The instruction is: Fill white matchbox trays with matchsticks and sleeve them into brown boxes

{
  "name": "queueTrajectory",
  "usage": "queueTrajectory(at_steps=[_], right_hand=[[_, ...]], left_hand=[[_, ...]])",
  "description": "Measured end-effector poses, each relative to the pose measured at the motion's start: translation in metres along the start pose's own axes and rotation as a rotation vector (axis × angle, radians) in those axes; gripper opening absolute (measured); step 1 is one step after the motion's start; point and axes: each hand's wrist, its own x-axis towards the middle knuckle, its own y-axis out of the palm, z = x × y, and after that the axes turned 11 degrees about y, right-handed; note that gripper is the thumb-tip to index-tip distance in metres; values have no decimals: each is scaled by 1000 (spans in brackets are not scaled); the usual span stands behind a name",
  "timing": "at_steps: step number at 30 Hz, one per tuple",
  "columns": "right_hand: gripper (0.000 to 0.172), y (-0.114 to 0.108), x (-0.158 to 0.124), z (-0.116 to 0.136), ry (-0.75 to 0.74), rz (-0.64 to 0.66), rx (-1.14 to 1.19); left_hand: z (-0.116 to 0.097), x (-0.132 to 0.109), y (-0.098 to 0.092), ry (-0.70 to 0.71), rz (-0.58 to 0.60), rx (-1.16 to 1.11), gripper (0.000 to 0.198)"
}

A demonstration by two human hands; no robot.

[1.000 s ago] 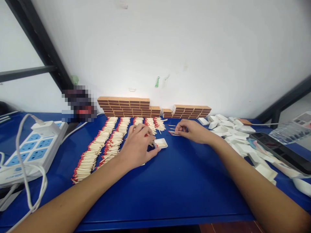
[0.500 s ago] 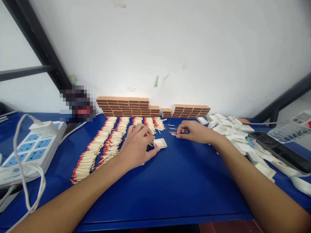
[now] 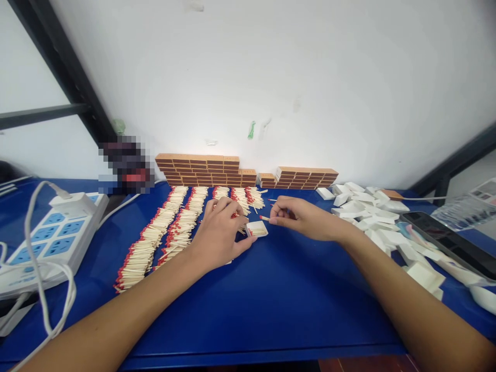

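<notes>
My left hand (image 3: pixel 219 235) grips the left end of a small white matchbox tray (image 3: pixel 261 226), its thumb along the near side. A few matches lie inside the tray. Just right of it, my right hand (image 3: pixel 292 217) pinches a red-headed match (image 3: pixel 265 218) between thumb and fingers, the head pointing left toward the tray. One or more loose matches (image 3: pixel 272 200) lie behind the right fingers, partly hidden. Rows of piled matches (image 3: pixel 151 240) spread to the left and behind my left hand, which covers part of them.
Brown matchboxes (image 3: pixel 197 170) are stacked along the wall. A heap of white trays (image 3: pixel 364 206) lies at the right, beside a black phone (image 3: pixel 449 243). At the left stands a white power strip (image 3: pixel 58 232) with a looping cable. The blue table (image 3: pixel 271 310) ends in a near edge.
My right hand has moved left and slightly toward me, carrying a match from the loose ones to beside the tray. My left hand stays at the tray.
</notes>
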Motion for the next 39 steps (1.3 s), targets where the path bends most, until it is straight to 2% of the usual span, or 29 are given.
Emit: queueTrajectory(at_steps=[5,8,13,17,21,24,27,31,34,36,39], right_hand=[[20,23,-2,20,-100,-6,-20],[20,19,-2,17,-97,-35,-35],[23,-7,4,-14,24,-210,-104],[21,-12,13,-44,95,-145,-153],[22,-7,16,-54,116,-96,-146],[23,-7,13,-44,104,-95,-133],[24,-4,5,-19,59,-74,-89],[21,13,-5,16,-39,-30,-70],[19,22,-4,21,-73,-20,-56],[21,19,1,10,-50,-79,-53],[23,6,12,-22,15,-290,-92]], left_hand=[[1,0,1,11,6,4,25],[1,0,1,7,13,2,24],[1,-2,1,12,4,-7,23],[1,-1,1,17,-2,-4,23],[0,0,-1,13,-7,-12,21],[0,1,-2,6,-7,-22,21],[0,1,-1,-1,-6,-21,21],[0,-1,0,9,2,-13,23],[-1,-1,1,13,9,-10,24],[-1,-1,1,12,8,-11,23],[-2,-1,0,20,6,-11,22]])
